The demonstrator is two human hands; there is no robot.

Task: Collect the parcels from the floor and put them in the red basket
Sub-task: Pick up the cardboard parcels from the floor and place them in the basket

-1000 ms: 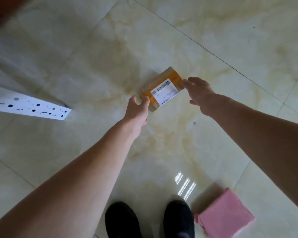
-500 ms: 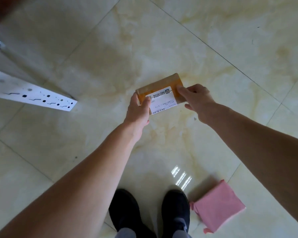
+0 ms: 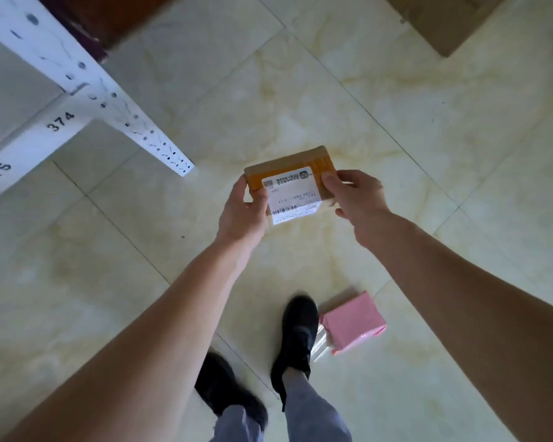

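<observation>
1. Clearly the step in hand is the carry: the brown parcel (image 3: 289, 172) is off the floor (image 3: 396, 129), held out in front of the person at arm's length, above the tiles.
2. The next move, as I judge it, calls for finding the red basket (it does not show in this view) and bringing the parcel over it before letting go.
3. The left hand (image 3: 241, 212) grips the parcel's left end, thumb laid on the top face at the edge of the white label (image 3: 292, 194), fingers hidden under it.
4. The right hand (image 3: 358, 199) pinches the right end, thumb on top beside the label, the other fingers curled below.
5. A pink parcel (image 3: 353, 322) lies on the floor just beside the person's right shoe (image 3: 297, 330); it is yet to be collected.
6. A white shelf frame (image 3: 118, 103) with numbered tags stands to the left, well apart from the hands.
</observation>
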